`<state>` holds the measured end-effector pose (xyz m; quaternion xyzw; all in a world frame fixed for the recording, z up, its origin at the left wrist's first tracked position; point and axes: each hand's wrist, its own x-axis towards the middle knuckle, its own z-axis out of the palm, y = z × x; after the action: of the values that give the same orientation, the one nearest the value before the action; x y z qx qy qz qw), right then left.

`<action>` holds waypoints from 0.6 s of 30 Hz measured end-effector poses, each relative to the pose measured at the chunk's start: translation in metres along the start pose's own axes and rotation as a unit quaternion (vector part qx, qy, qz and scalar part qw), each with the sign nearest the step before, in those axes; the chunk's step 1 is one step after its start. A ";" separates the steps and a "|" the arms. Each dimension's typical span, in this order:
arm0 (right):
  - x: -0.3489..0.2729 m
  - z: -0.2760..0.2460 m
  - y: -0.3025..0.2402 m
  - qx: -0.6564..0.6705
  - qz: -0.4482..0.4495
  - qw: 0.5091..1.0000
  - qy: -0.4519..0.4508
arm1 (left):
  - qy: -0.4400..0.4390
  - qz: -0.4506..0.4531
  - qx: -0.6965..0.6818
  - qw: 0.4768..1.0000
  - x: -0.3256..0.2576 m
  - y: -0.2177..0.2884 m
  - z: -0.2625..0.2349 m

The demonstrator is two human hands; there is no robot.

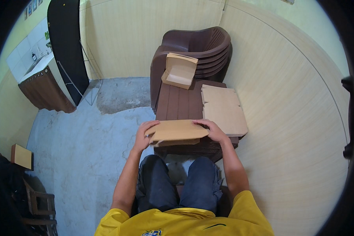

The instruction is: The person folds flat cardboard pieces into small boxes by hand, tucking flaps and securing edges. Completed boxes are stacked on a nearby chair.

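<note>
A partly folded cardboard box [177, 130] is held level over the near end of the brown slatted table [176, 103], just beyond my knees. My left hand [144, 135] grips its left end, the fingers over the top edge. At the opposite end, my right hand [211, 129] is closed on the far right corner. Beyond the table's right half lies a stack of flat cardboard blanks [224, 108] with notched edges. A folded cardboard box [179, 71] with its lid raised stands at the table's far end.
Stacked brown plastic chairs [208, 43] stand behind the table, near the wood-look wall [291, 118] on the right. A sink counter with a brown curtain [47, 90] and a tall black panel [69, 47] are at the far left. A brown chair [41, 200] sits lower left.
</note>
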<state>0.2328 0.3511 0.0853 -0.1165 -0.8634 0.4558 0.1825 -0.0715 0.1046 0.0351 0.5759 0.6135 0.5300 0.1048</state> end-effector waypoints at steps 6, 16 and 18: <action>0.029 0.002 0.009 0.157 0.156 0.969 0.113 | -0.003 -0.180 -0.114 0.977 0.031 -0.004 0.011; 0.062 0.025 0.024 0.049 0.169 0.968 0.180 | 0.045 -0.220 -0.184 0.957 0.039 -0.021 0.030; 0.066 0.026 0.024 0.024 0.173 0.966 0.188 | 0.065 -0.218 -0.176 0.958 0.038 -0.028 0.032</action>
<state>0.1634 0.3697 0.0656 -0.3433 -0.7689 0.4708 0.2631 -0.0764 0.1593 0.0186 0.3647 0.6267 0.6304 0.2773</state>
